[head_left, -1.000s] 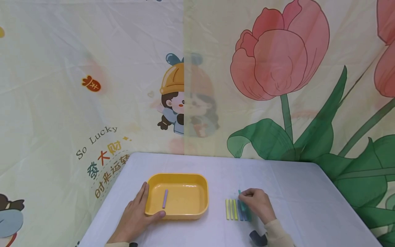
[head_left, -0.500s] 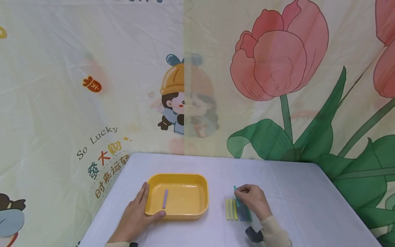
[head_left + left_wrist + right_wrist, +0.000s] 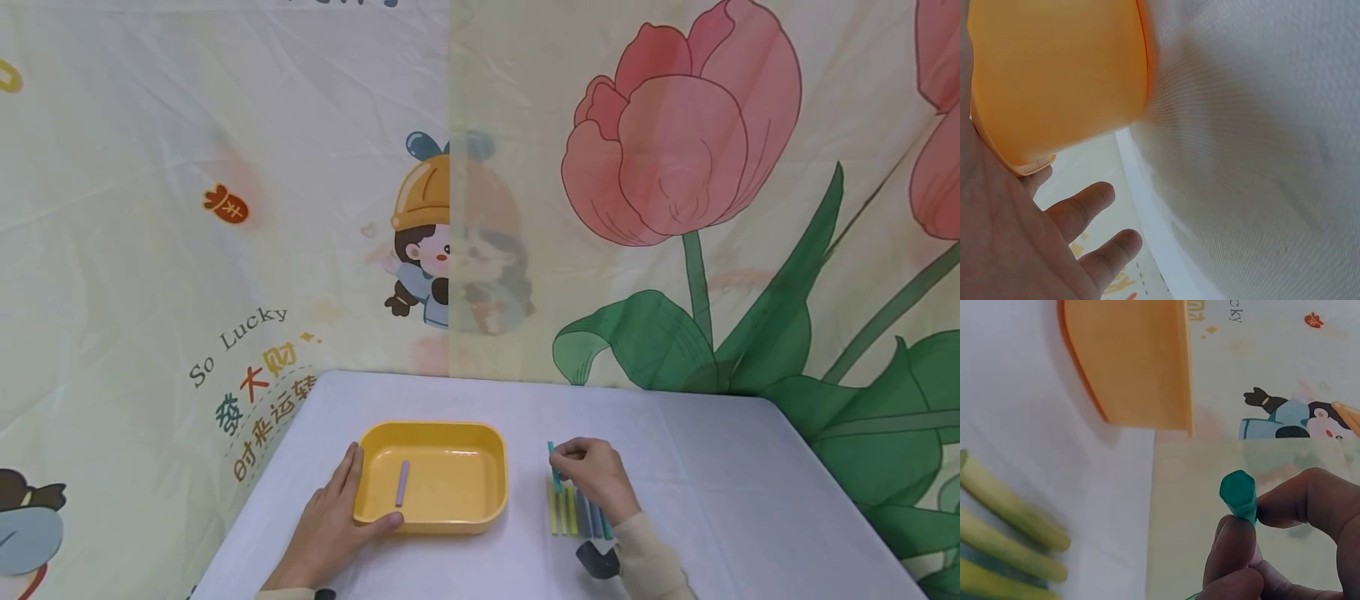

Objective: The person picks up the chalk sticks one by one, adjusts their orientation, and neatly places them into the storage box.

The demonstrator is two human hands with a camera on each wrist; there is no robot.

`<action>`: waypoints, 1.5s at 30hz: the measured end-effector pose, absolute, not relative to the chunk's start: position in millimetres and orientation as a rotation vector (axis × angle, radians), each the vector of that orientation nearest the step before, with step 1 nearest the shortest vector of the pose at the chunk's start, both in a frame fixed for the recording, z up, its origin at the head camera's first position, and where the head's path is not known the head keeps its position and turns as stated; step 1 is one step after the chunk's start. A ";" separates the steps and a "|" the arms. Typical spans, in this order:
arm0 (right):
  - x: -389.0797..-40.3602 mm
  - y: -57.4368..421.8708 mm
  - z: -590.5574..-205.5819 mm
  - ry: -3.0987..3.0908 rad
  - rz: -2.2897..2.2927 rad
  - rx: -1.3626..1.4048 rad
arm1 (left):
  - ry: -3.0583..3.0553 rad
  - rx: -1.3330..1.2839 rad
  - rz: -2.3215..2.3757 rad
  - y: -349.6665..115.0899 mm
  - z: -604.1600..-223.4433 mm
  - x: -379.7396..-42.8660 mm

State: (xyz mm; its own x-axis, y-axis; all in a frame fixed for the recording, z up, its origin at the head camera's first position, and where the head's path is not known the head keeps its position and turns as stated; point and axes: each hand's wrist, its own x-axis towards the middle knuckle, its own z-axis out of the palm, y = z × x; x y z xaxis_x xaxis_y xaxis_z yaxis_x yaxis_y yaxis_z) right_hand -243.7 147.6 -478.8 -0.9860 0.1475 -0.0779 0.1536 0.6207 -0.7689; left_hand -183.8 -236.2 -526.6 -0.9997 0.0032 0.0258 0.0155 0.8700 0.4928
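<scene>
Stick (teal) (image 3: 557, 481) pinched btwn thumb & finger of R hand (image 3: 596, 475), above table (image 3: 720, 517); row of coloured sticks (image 3: 572, 512) beneath same hand. L hand (image 3: 330, 521) wide, fingers straight against yellow tray (image 3: 438, 527), thumb at near rim; purple stick (image 3: 402, 483) inside, just beyond thumb.

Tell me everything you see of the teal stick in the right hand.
The teal stick looks slim, straight and evenly coloured, with a flat, faceted end; its material is hard to tell. Pinched in the grip of the person's right hand, it tilts slightly, raised off the white table, near the yellow-green sticks; nothing else visibly touches it.
</scene>
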 end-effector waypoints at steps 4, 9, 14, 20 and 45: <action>-245.6 137.9 -474.0 2.822 -1.367 0.177 | -3.022 -0.008 -0.793 -236.4 -526.6 -183.6; -248.8 126.5 -466.0 2.793 -1.431 0.084 | -3.022 -0.010 -0.786 -237.1 -525.9 -182.9; -254.2 112.1 -459.2 2.718 -1.524 0.046 | -3.023 -0.001 -0.793 -236.6 -525.1 -182.9; -258.4 94.7 -452.4 2.690 -1.552 -0.013 | -3.016 -0.006 -0.803 -235.9 -525.4 -184.1; -258.7 20.0 -466.0 2.347 -1.790 -0.125 | -3.017 -0.009 -0.794 -237.7 -525.9 -184.9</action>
